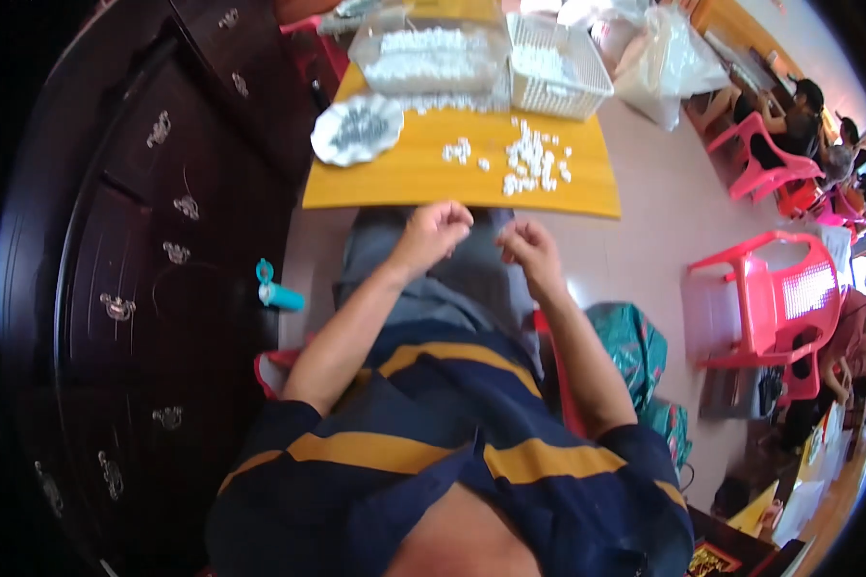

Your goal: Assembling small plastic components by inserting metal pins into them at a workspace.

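My left hand [437, 234] is above my lap, just short of the yellow table's [404, 195] near edge, with its fingers curled into a pinch. To its right, apart from it, my right hand [533, 254] also has thumb and fingers drawn together. Anything held in either pinch is too small to make out. On the tabletop lie a loose pile of small white pieces [529, 157] and a smaller cluster of white pieces [457, 150]. A white scalloped plate [323, 146] at the left bears small dark grey pieces [364, 125].
Behind the pieces stand a clear plastic tub [433, 85] and a white basket [579, 98], both holding white pieces. A dark cabinet [192, 260] borders my left, near a teal bottle [281, 296]. Green bags [625, 341] and a pink chair [770, 298] are rightward; several people sit beyond.
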`<state>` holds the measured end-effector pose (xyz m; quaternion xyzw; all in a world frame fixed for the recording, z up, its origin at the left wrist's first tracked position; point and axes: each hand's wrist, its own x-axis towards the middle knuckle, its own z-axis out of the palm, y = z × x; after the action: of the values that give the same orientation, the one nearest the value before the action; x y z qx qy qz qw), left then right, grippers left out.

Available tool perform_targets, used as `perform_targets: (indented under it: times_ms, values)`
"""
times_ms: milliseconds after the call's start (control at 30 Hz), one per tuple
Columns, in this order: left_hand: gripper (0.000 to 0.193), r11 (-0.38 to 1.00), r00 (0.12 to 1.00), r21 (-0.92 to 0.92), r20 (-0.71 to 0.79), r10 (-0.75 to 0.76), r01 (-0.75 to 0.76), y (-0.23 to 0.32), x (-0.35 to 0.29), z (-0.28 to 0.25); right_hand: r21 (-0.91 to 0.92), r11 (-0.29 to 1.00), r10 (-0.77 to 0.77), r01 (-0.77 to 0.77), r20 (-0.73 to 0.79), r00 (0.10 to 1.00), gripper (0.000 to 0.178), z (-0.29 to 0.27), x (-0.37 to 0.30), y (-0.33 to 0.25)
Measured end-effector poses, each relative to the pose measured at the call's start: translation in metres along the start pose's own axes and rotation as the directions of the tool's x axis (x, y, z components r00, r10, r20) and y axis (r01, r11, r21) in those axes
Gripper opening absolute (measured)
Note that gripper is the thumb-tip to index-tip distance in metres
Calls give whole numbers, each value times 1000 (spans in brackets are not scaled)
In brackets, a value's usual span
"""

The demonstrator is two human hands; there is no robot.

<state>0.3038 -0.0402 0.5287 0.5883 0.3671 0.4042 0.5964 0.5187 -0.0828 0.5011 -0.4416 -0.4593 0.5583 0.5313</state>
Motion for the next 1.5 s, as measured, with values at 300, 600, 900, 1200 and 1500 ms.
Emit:
perform_targets:
  times_ms: [300,600,900,1200,1500]
  values:
    - [8,995,1000,-103,-15,2,-4,11,-33,13,61,996,64,-69,87,994,17,12,-30,-33]
    - [11,998,997,2,22,68,-68,27,-42,37,130,991,14,-21,54,998,16,12,-48,-22]
    - [11,993,994,54,23,107,-108,18,-34,45,97,995,-7,5,21,1000,17,14,-46,-19]
    - [8,987,992,97,16,123,-124,22,-32,45,119,993,-7,4,27,1000,17,17,-46,-18]
    - [7,956,975,200,-4,221,-216,10,-29,43,84,996,-12,9,29,1000,16,17,-44,-14]
